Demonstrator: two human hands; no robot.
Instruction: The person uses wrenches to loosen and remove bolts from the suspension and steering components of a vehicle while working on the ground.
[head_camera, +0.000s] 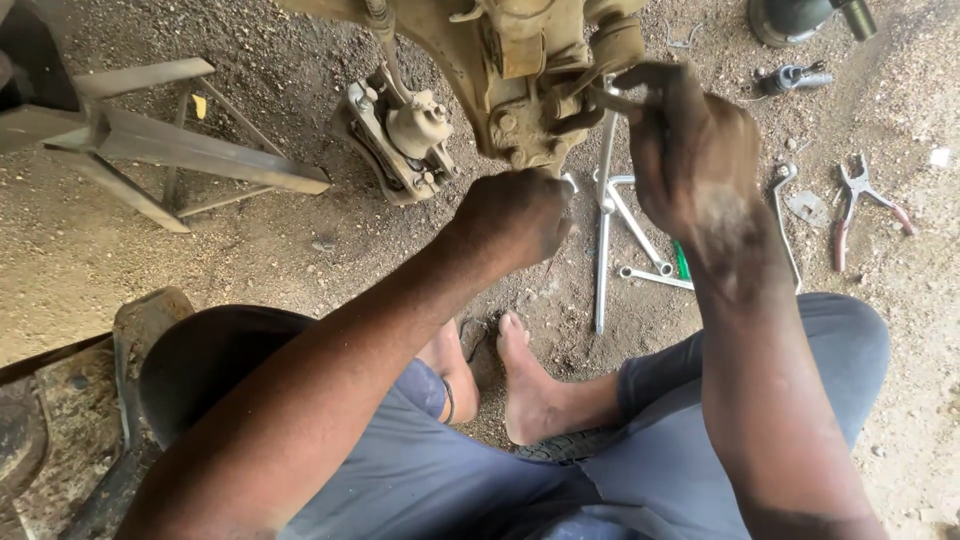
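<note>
Sitting on the dirt, legs either side of the work. My left hand (515, 215) is clenched under the muddy wheel hub (525, 80), gripping what looks like the end of a small wrench (570, 183), mostly hidden by my knuckles. My right hand (690, 150) is up at the hub's right edge, fingers (640, 85) pinched around a metal tool there; can't tell which kind. One hand low, one high, likely one holding while the other turns. The brake caliper (400, 135) hangs loose left of the hub, out of the way. Spare wrenches (640, 235) lie just below, pliers (860, 205) further right. A jack stand (160, 150) crowds the left; there's more room on the right.
</note>
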